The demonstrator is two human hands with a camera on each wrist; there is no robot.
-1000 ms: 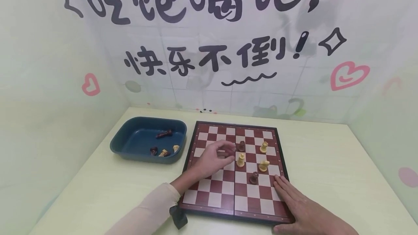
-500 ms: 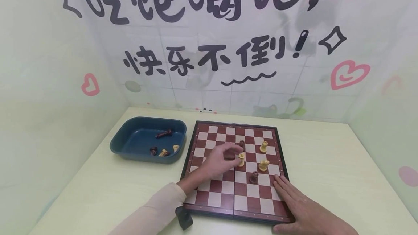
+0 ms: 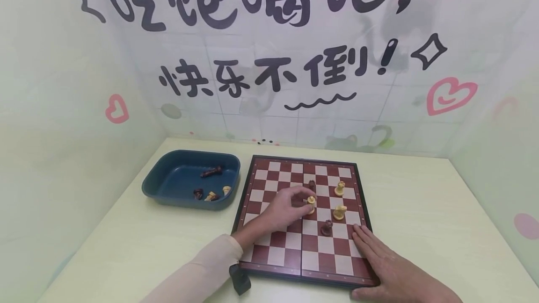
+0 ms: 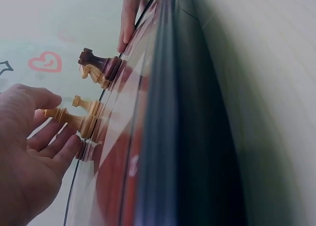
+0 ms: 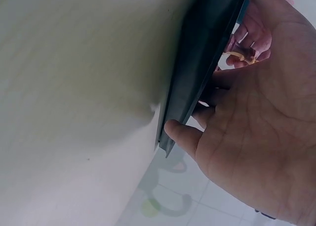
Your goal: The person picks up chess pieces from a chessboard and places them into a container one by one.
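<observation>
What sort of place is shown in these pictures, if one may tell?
Probably a small indoor booth for tabletop activity, though its wider surroundings are out of view. A pale table is closed in by pale side walls and a lettered backdrop, with a chessboard on top.

Left grip [image 3: 284, 209] curled, right grip [image 3: 389, 265] straight-fingered

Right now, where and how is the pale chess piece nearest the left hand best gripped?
Probably the slim stem of the pale piece, from the left with the left hand: the piece stands upright, flared at its base, with a dark piece behind.
</observation>
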